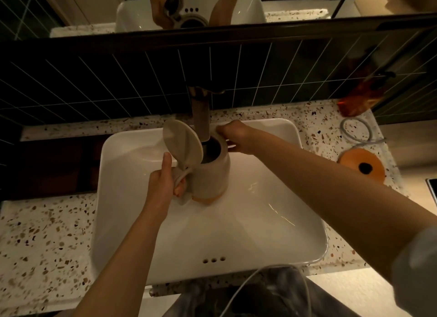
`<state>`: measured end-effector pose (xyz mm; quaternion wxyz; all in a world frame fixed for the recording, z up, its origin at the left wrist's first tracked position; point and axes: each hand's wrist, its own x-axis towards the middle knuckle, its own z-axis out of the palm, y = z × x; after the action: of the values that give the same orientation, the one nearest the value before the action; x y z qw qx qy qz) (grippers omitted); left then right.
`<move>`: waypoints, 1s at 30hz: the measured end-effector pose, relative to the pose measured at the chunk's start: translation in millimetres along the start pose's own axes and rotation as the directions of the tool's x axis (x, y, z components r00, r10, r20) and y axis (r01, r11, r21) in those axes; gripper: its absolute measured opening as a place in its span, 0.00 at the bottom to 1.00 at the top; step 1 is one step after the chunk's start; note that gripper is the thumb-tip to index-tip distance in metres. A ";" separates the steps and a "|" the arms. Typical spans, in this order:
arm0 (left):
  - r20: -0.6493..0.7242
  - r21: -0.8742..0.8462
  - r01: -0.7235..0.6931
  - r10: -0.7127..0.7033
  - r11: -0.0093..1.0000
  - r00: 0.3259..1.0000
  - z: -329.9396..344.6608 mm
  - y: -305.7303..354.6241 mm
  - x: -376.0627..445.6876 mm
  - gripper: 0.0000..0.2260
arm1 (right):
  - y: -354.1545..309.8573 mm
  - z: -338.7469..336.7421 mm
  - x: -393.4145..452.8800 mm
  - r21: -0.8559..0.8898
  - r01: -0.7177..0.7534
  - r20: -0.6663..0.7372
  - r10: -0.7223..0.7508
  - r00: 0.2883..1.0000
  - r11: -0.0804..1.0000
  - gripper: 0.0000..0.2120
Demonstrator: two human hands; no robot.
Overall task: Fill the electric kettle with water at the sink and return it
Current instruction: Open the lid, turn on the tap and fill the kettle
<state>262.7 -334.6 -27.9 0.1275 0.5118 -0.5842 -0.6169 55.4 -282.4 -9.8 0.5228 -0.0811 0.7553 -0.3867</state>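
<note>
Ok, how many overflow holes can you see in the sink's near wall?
3, in a short row on the near wall of the sink, low and centre: left hole, middle hole, right hole. No others visible.

The electric kettle [210,174] is off-white with an orange band round its base. It stands upright inside the white sink [295,241], towards the back. Its round lid [183,143] is tipped open to the left, and the dark mouth sits directly under the faucet [201,118] spout.
</note>
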 end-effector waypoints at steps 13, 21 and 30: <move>0.286 0.179 -0.073 0.019 0.981 0.958 -21.9 -19.5 11.2 0.08 | 3.9 0.9 13.4 0.119 0.029 -0.078 -0.019 0.997 0.992 0.16; 0.231 0.237 -0.131 0.075 0.963 0.970 -22.3 -24.9 12.1 0.04 | 5.7 -0.7 16.5 0.176 0.011 -0.110 0.009 0.994 0.984 0.19; 0.157 0.356 -0.236 0.191 0.904 0.969 -21.7 -31.5 11.6 0.06 | 4.2 0.3 16.5 0.166 0.014 -0.097 0.003 0.995 0.986 0.14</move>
<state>288.3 -347.2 -55.8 0.0601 0.4221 -0.7493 -0.5068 49.5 -288.4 -24.6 0.4896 -0.0204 0.7445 -0.4534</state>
